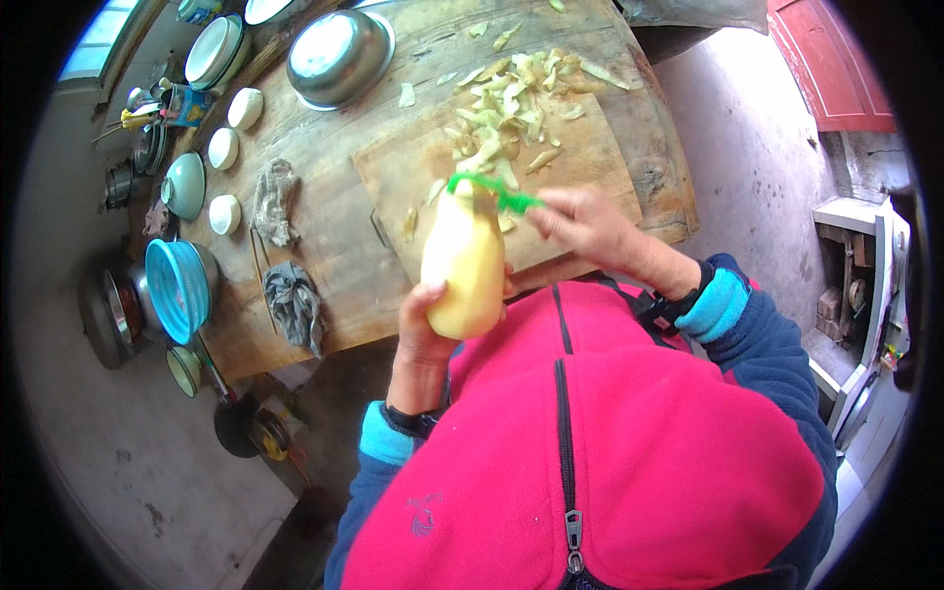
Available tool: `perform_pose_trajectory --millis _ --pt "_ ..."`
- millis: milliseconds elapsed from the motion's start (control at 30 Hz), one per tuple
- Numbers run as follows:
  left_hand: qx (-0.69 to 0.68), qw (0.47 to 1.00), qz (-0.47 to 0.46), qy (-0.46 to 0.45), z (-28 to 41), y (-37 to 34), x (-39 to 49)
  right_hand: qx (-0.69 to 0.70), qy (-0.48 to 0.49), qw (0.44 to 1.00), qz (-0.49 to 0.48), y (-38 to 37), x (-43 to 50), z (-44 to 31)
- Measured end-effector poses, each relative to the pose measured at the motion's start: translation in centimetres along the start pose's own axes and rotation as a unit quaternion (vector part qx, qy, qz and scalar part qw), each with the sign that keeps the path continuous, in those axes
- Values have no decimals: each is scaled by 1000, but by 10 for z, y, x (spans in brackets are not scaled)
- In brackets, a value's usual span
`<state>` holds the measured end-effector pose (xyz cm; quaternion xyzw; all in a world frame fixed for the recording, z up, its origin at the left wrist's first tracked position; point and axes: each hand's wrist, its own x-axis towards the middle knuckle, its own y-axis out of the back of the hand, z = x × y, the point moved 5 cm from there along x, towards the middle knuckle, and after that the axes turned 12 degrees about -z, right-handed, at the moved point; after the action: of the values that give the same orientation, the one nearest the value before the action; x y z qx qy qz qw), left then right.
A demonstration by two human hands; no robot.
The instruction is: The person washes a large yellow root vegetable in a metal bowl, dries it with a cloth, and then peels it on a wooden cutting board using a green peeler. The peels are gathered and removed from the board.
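A large pale-yellow peeled vegetable (466,273), perhaps a gourd or squash, is held upright in my left hand (422,313), which cups its lower end close to my body. My right hand (579,221) grips the handle of a green peeler (516,200). The peeler's head lies across the vegetable's far end, where a strip of darker skin shows. Beyond both hands, a wooden cutting board (413,158) carries a heap of greenish peelings (509,103). Some peelings have spilled onto the wooden table (435,44).
An upturned metal basin (335,59) stands at the back. Along the left are small white bowls (223,149), a pale green bowl (186,186), a blue plastic basket (177,287), grey cloths (293,302) and chopsticks (262,273). A red cabinet (830,66) stands off to the right.
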<state>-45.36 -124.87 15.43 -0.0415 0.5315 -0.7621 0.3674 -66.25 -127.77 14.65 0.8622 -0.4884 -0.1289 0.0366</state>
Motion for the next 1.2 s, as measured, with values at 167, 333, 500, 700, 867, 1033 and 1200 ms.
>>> perform_pose_trajectory --millis 167,333,500,700,867,1033,1200 --pt "-1 1000 -7 5 0 -3 1 -150 -15 988 43 6 9 6" --pt "57 998 -34 15 -1 -13 0 134 -107 984 51 24 33 42" --pt "-111 983 -141 37 -9 -21 14 456 -53 884 -87 -17 32 5" --pt "82 993 86 -12 -9 8 6 499 -118 858 -22 -31 32 1" --pt "559 821 110 -37 8 6 14 422 -164 891 -39 -30 31 23" --pt "688 711 146 11 7 0 25 387 -196 901 22 -42 38 38" --pt "645 735 208 25 14 1 22 103 -68 989 80 -14 39 18"
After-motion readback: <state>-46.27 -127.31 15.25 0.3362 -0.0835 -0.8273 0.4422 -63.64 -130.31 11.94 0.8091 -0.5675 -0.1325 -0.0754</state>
